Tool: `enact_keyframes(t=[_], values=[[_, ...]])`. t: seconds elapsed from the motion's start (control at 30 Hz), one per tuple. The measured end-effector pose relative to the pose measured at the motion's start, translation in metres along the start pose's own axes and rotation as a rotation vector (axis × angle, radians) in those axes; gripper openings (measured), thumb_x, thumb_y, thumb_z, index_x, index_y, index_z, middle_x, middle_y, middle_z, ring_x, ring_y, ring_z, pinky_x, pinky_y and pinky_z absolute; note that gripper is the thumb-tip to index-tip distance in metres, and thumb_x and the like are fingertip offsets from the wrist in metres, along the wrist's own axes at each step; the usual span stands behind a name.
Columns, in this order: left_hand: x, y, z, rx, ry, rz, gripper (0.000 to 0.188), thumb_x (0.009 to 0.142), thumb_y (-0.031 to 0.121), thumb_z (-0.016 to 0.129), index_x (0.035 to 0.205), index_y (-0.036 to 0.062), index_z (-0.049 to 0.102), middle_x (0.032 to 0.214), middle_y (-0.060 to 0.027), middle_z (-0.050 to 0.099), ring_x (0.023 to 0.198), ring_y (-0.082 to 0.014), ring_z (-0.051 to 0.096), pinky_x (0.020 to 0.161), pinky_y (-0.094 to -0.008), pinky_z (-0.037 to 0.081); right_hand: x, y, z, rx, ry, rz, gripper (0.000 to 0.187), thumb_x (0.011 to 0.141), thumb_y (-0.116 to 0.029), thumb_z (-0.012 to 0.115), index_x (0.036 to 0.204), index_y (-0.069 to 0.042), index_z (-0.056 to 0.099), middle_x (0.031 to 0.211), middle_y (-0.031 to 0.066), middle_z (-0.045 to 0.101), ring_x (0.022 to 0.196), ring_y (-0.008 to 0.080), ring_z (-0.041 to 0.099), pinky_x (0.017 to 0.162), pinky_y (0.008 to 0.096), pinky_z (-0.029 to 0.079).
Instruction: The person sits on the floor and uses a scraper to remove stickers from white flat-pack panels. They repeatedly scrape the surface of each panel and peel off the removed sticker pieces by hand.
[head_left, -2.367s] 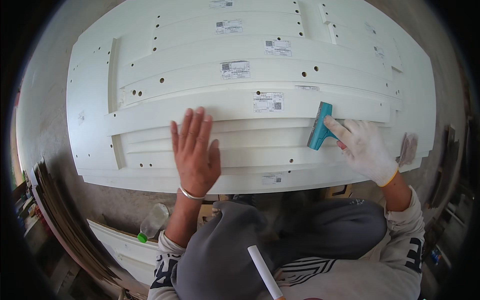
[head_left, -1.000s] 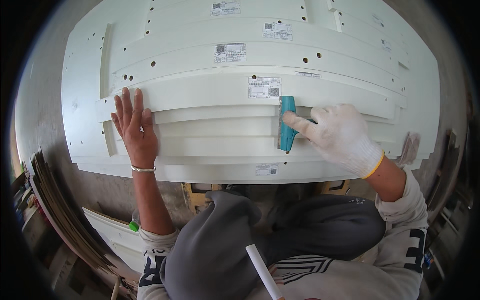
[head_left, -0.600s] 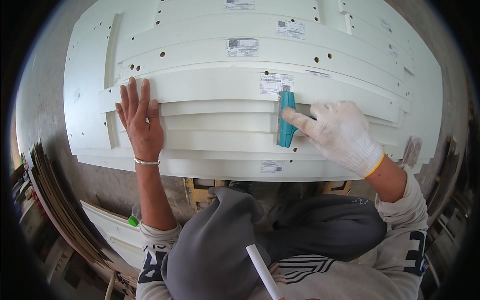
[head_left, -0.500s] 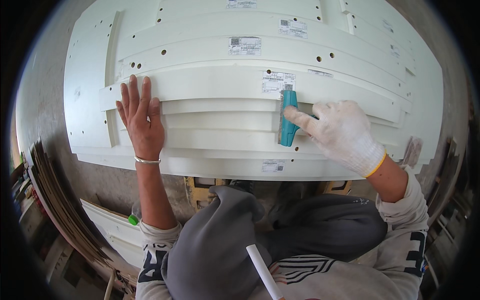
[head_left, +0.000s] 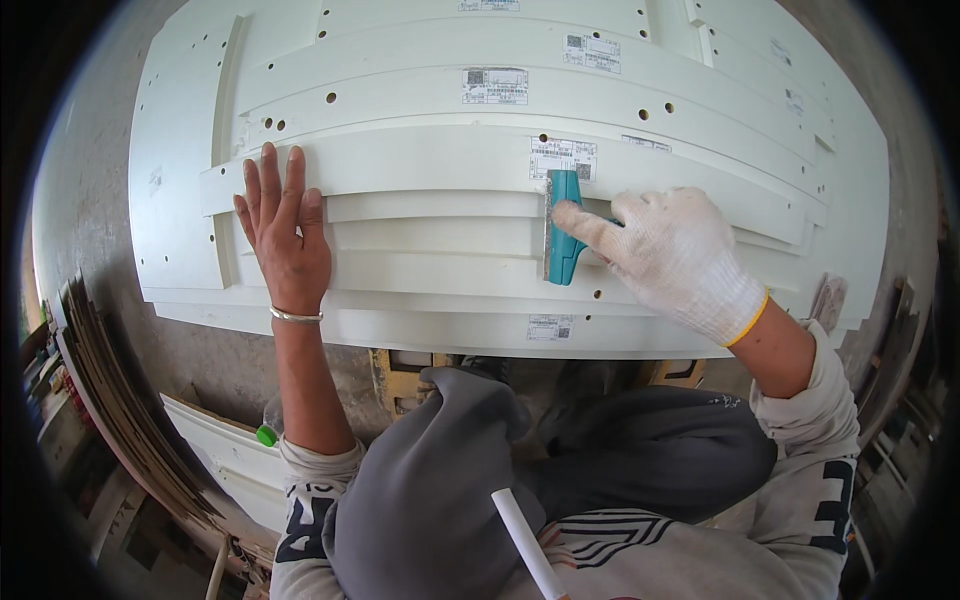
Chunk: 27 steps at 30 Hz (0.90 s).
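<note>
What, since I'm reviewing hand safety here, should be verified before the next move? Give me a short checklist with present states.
1. Teal T-shaped plastic scraper gripped by the right hand in a white knit glove: ok.
2. Bare left hand away from the scraper: ok, well apart, over the panels' left part.
3. Left hand gloved: not ok, bare skin, with a silver metal bangle at the wrist.
4. Long flat white panels lying flush: not ok, their edges form steps.
5. White rectangular printed label clear of the scraper: not ok, the scraper's far end overlaps it in view.
6. Scraper's edge touching the panels: cannot tell from above.
</note>
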<state>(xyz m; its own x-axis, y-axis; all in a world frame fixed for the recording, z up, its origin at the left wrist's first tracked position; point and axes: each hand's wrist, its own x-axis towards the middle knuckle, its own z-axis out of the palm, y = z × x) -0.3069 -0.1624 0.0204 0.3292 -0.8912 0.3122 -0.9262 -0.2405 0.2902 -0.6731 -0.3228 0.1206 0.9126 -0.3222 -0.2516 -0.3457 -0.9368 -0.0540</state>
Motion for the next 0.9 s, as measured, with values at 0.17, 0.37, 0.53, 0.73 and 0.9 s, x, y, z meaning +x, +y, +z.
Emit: enact_keyframes(t=[0.17,0.37,0.53,0.73,0.9], values=[[0.001,-0.001,-0.001,0.007,-0.005,0.004,0.044,0.111,0.029,0.053,0.154,0.0226,0.057,0.167,-0.0064,0.043,0.161,-0.0313,0.026,0.13,-0.0529,0.011,0.006,0.0,-0.003,0.057,-0.018,-0.02,0.052,0.095,-0.019,0.065,0.147,-0.026,0.061,0.08,0.0036,0.061,0.069,0.0194,0.067,0.058,0.0354,0.055],[0.0,-0.002,-0.001,0.005,-0.014,0.003,0.044,0.11,0.027,0.053,0.154,0.0227,0.057,0.168,-0.0062,0.043,0.161,-0.0308,0.027,0.13,-0.0525,0.012,0.041,-0.025,-0.016,0.035,-0.012,-0.021,0.052,0.097,-0.018,0.061,0.148,-0.024,0.06,0.081,0.0037,0.063,0.067,0.0209,0.069,0.056,0.0367,0.057],[0.001,0.001,-0.001,-0.007,0.011,0.007,0.044,0.11,0.026,0.054,0.154,0.0227,0.057,0.167,-0.0059,0.044,0.16,-0.0307,0.028,0.13,-0.0523,0.012,0.002,-0.021,0.001,0.056,0.027,0.047,0.053,0.091,-0.025,0.07,0.143,-0.03,0.064,0.076,0.0029,0.058,0.066,0.0201,0.064,0.059,0.0377,0.053],[-0.001,-0.001,0.0,0.002,0.011,0.005,0.043,0.11,0.027,0.054,0.153,0.0228,0.058,0.166,-0.0058,0.045,0.16,-0.0304,0.029,0.13,-0.0527,0.012,-0.015,-0.017,0.003,0.044,-0.011,0.122,0.057,0.086,-0.029,0.079,0.141,-0.031,0.064,0.074,0.0024,0.055,0.068,0.0204,0.064,0.059,0.0382,0.052],[0.001,0.0,-0.001,-0.01,0.007,0.0,0.044,0.11,0.027,0.054,0.153,0.0231,0.058,0.166,-0.0049,0.045,0.16,-0.0289,0.028,0.13,-0.0532,0.012,0.003,-0.021,-0.003,0.038,-0.037,0.048,0.058,0.092,-0.018,0.066,0.148,-0.025,0.057,0.079,0.004,0.059,0.068,0.0197,0.066,0.058,0.0361,0.053]])
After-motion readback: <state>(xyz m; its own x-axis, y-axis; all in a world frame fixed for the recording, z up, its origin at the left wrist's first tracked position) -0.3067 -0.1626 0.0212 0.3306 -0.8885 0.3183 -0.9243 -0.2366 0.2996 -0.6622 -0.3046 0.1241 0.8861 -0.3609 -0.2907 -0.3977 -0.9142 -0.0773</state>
